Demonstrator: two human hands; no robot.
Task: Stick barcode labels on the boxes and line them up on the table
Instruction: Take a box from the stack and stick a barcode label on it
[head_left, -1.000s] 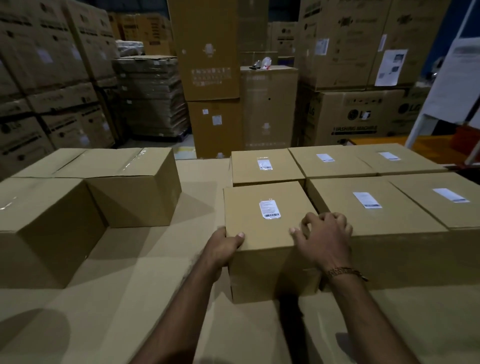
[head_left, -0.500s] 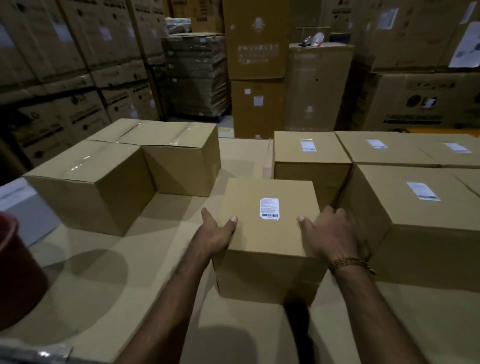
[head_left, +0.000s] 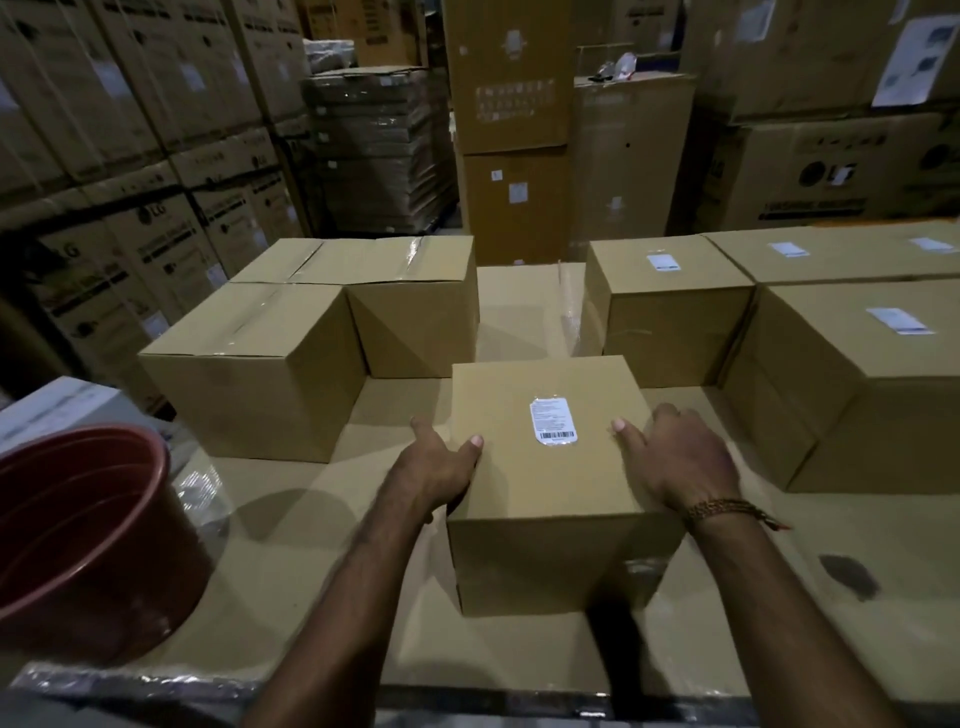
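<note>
A small cardboard box (head_left: 550, 499) with a white barcode label (head_left: 552, 421) on its top stands in the middle of the cardboard-covered table (head_left: 291, 519). My left hand (head_left: 436, 470) grips its left side, thumb on the top edge. My right hand (head_left: 675, 457) holds its right side, thumb on top. To the right stand labelled boxes: one behind (head_left: 670, 312), a larger one beside it (head_left: 862, 384), and more in the back row (head_left: 831, 254). Two unlabelled taped boxes (head_left: 260, 374) (head_left: 410, 306) stand at the left.
A red plastic bucket (head_left: 88, 530) sits at the table's near left corner. Tall stacks of big cartons (head_left: 130, 156) wall the space behind and to the left. The table's front edge (head_left: 467, 696) has clear wrap on it.
The labelled box has come away from the row on the right, toward me and to the left. Both hands stayed on its sides. The view swung left, bringing the bucket in.
</note>
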